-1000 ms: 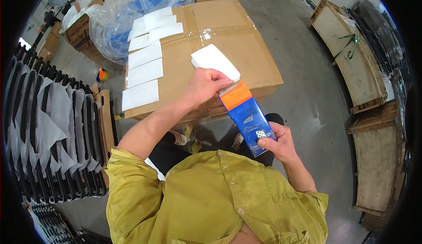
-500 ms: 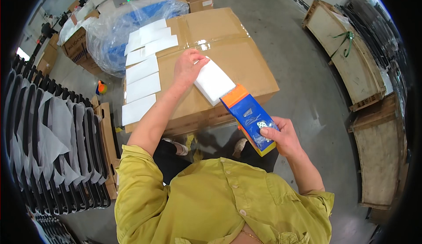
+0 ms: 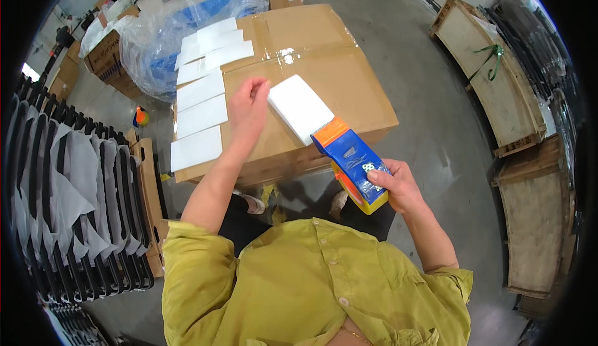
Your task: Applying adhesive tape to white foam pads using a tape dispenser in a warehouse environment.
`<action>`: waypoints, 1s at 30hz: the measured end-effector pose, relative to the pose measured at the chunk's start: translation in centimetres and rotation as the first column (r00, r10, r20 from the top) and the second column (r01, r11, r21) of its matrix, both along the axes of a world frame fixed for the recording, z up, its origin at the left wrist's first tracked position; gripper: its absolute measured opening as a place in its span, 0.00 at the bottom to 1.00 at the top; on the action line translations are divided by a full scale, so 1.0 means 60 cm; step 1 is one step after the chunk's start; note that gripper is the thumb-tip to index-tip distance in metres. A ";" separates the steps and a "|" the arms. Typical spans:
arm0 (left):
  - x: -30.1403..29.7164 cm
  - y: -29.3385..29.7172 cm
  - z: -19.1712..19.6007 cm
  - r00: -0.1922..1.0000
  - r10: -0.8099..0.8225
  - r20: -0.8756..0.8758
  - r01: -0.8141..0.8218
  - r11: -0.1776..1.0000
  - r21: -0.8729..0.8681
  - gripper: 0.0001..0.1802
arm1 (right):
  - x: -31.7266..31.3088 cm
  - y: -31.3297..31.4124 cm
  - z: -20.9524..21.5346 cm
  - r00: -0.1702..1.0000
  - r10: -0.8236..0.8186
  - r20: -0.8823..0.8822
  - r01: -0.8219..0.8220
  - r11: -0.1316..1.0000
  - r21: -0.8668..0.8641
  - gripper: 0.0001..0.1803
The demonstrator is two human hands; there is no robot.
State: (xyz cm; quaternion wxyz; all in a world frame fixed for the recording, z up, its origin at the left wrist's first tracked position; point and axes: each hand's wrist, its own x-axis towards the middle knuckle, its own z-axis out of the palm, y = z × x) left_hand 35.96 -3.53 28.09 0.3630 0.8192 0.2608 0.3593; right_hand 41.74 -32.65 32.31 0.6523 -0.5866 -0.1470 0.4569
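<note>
Here, left to right: row of white sheets along the carton's left edge; left hand hovering, fingers loosely curled, holding nothing; just right of it, white pad lying on the carton, long axis diagonal; further right, right hand clamped around blue-and-orange tape dispenser.

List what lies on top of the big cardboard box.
On the cardboard box: a row of white sheets along its left edge and a white stack. Its contents are hidden.
</note>
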 end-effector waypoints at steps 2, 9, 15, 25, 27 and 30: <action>-0.030 -0.019 -0.009 0.993 -0.063 -0.101 0.034 0.964 -0.264 0.20 | -0.003 -0.011 0.000 1.000 0.023 0.016 -0.023 0.999 0.023 0.22; -0.053 -0.065 -0.024 0.956 -0.191 -0.222 -0.019 0.715 -0.698 0.31 | -0.035 -0.025 -0.001 0.999 0.039 0.032 -0.041 0.996 0.075 0.22; -0.068 -0.107 -0.058 0.913 -0.397 0.090 0.164 0.155 -0.974 0.28 | -0.063 -0.040 -0.033 0.997 0.074 0.038 -0.075 0.997 0.026 0.18; -0.070 -0.155 -0.026 0.905 0.004 0.426 0.420 0.167 -0.892 0.18 | -0.092 -0.082 -0.047 0.979 0.109 0.174 -0.107 0.994 -0.022 0.16; -0.068 -0.157 -0.023 0.907 0.013 0.421 0.413 0.176 -0.894 0.18 | -0.094 -0.090 -0.040 0.975 0.100 0.197 -0.093 0.995 -0.041 0.15; -0.068 -0.146 -0.016 0.904 0.052 0.425 0.410 0.181 -0.894 0.18 | -0.095 -0.099 -0.040 0.979 0.111 0.169 -0.104 0.993 -0.048 0.15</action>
